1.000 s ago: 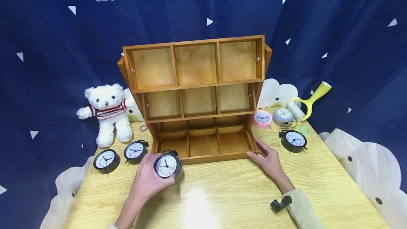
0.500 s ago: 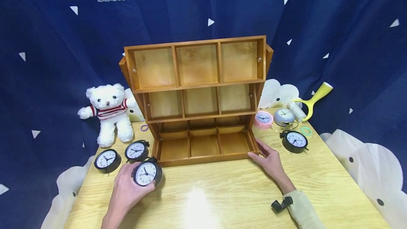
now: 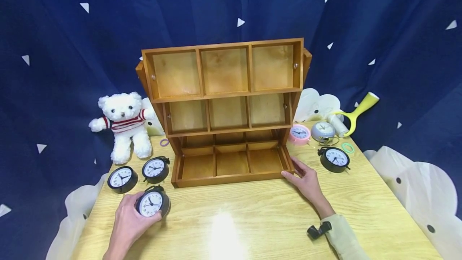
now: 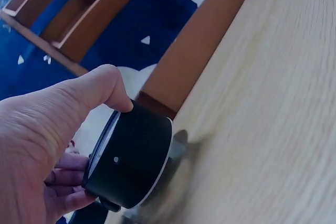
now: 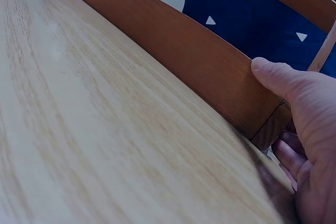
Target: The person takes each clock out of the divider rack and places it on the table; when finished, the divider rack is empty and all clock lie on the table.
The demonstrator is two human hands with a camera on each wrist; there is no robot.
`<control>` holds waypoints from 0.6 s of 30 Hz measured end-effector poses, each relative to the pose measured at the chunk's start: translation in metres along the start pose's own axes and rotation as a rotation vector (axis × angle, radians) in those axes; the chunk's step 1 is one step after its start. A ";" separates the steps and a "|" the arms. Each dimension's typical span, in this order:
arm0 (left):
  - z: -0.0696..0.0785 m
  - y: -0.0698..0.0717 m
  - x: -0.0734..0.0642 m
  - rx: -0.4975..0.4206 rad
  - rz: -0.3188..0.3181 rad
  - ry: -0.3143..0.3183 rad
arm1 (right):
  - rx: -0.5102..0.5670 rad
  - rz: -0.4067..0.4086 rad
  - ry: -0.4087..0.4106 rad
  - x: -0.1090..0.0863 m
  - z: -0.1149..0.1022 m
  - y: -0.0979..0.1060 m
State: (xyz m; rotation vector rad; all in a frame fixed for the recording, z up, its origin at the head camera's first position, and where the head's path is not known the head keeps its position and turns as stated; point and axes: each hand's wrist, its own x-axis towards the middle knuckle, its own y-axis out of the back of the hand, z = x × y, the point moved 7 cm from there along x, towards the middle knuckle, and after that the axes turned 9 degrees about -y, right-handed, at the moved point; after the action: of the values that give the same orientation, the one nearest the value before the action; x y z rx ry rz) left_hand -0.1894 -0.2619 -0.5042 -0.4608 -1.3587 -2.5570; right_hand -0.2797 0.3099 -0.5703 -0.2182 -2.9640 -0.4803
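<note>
My left hand point(image 3: 128, 218) grips a round black alarm clock point(image 3: 151, 204) between thumb and fingers, its white dial facing up. In the left wrist view the clock's black side point(image 4: 134, 156) is close over the wooden table; whether it touches is unclear. At the front right corner of a brown wooden tiered shelf point(image 3: 231, 179), my right hand point(image 3: 306, 181) holds the bottom tray. The right wrist view shows the thumb on the tray's front board point(image 5: 210, 72) and the fingers around its side. Two more black alarm clocks point(image 3: 122, 179) point(image 3: 155, 169) lie just beyond my left hand.
A white teddy bear point(image 3: 126, 125) sits at the back left, near a purple ring point(image 3: 164, 142). Right of the shelf are a pink clock point(image 3: 299, 134), a pale blue clock point(image 3: 323, 131), a black clock point(image 3: 334, 159), a green ring point(image 3: 347, 148) and a yellow-handled tool point(image 3: 361, 107).
My left hand has carried the black alarm clock left and slightly down, away from the shelf's front. The right hand has stayed at the shelf corner.
</note>
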 end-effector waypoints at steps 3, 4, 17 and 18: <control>-0.005 -0.004 -0.001 -0.005 -0.016 0.009 | 0.008 0.002 -0.005 -0.001 0.002 0.001; -0.007 -0.005 -0.001 -0.010 -0.023 0.014 | 0.010 0.003 -0.007 -0.001 0.002 0.001; 0.015 -0.006 0.007 -0.066 -0.034 -0.060 | -0.045 0.031 0.061 -0.001 -0.009 -0.001; 0.021 -0.008 0.008 -0.084 -0.021 -0.065 | -0.070 0.051 0.079 -0.002 -0.013 -0.001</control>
State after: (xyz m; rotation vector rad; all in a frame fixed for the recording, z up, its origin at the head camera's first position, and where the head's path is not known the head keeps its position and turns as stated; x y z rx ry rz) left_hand -0.1963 -0.2405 -0.4965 -0.5519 -1.2877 -2.6464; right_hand -0.2768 0.3040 -0.5584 -0.2746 -2.8598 -0.5731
